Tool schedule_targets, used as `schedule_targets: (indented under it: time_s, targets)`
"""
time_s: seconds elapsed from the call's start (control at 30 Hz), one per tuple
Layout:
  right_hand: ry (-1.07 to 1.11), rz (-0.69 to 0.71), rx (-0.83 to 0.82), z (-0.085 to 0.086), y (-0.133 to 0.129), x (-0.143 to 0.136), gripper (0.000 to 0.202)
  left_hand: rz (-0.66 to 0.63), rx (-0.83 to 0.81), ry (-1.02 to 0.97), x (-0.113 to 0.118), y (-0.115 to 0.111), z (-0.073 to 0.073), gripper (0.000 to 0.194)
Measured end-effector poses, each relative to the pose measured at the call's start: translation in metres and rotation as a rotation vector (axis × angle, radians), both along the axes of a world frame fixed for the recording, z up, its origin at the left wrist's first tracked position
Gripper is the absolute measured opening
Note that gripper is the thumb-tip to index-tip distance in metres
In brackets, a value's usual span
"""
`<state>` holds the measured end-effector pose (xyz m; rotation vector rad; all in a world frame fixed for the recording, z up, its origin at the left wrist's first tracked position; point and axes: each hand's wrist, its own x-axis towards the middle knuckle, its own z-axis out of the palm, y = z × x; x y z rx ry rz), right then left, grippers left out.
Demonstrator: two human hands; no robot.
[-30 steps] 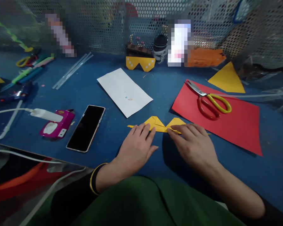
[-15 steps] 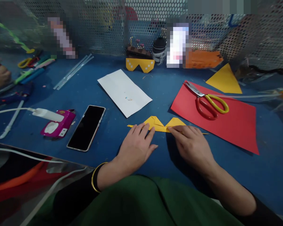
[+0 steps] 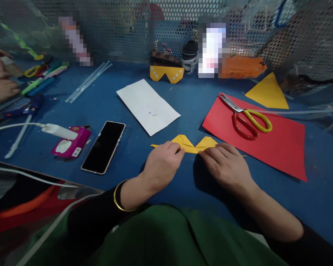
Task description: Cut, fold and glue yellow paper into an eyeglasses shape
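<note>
A strip of folded yellow paper (image 3: 193, 149) with two raised peaks lies on the blue table in front of me. My left hand (image 3: 163, 162) has its fingers curled onto the paper's left part, thumb along the near edge. On the right part, my right hand (image 3: 227, 164) grips the near edge with bent fingers, its fingertips partly hidden. Thin pointed ends of the paper stick out beyond both hands. Just behind it lies a white sheet (image 3: 147, 105). To the right, scissors (image 3: 245, 116) with red and yellow handles rest on a red sheet (image 3: 283, 147).
A phone (image 3: 104, 147) and a purple power adapter (image 3: 72, 144) with a white plug lie left. Farther back are a yellow mask-shaped cutout (image 3: 167, 74), clear sticks (image 3: 88, 82), a yellow triangle (image 3: 269, 92) and a glue gun (image 3: 24, 109). Another person's hands (image 3: 1, 85) are at far left.
My left hand has gone from fingers stretched flat on the paper to curled around its near edge. My right hand's fingers have shifted slightly along it. The other person's hands moved further into view.
</note>
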<state>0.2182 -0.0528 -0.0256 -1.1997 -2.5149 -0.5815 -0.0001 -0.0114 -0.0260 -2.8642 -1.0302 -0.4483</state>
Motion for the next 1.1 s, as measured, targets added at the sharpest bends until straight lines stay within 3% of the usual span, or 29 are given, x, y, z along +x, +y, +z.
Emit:
schedule_targets:
  time_s: [0.2,0.43,0.67,1.1]
  targets:
    - [0.009,0.045,0.038,-0.007,0.002,0.005,0.016,-0.034,0.013,0.023,0.010,0.010,0.003,0.020]
    - [0.108,-0.076,-0.066,-0.012,0.005,0.005,0.021,-0.067,0.049,0.032,0.013,0.014,0.001,0.026]
    - [0.345,-0.236,-0.279,-0.015,0.007,0.002,0.022,-0.023,-0.066,0.011,0.021,0.023,0.000,0.024]
    - [0.574,-0.353,-0.409,-0.015,0.015,0.001,0.017,0.072,-0.247,-0.086,0.022,0.033,0.001,0.023]
